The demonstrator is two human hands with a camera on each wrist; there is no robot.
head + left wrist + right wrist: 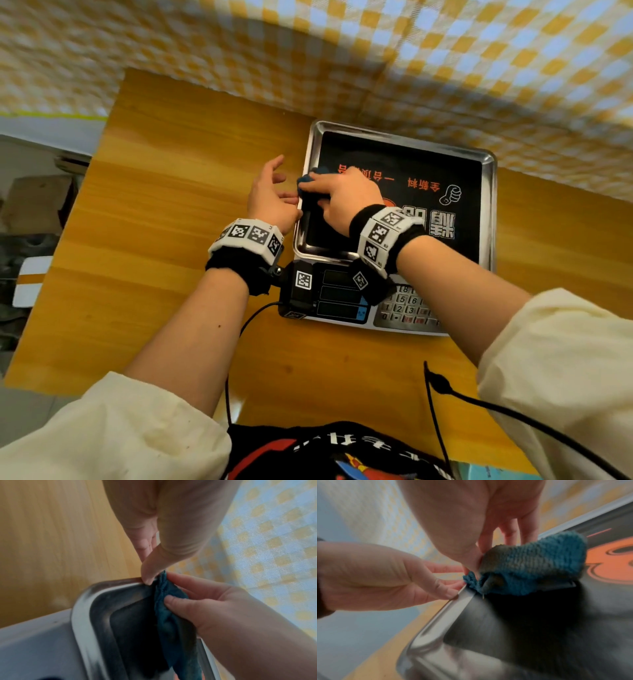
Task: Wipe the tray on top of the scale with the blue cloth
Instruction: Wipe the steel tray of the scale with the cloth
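One blue cloth (306,181) bunched under right hand (346,198) fingers (173,602); left hand (270,195) fingers (443,592) loose, touching one tray (488,205) rim.

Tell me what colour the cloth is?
The cloth is dark teal-blue; the right wrist view shows it best.

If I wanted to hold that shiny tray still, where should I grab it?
Probably the raised rim of the tray. Come from an outer side and pinch over the lip: it stands proud of the scale on all sides. The left hand already touches the left rim, while the right hand holds the blue cloth.
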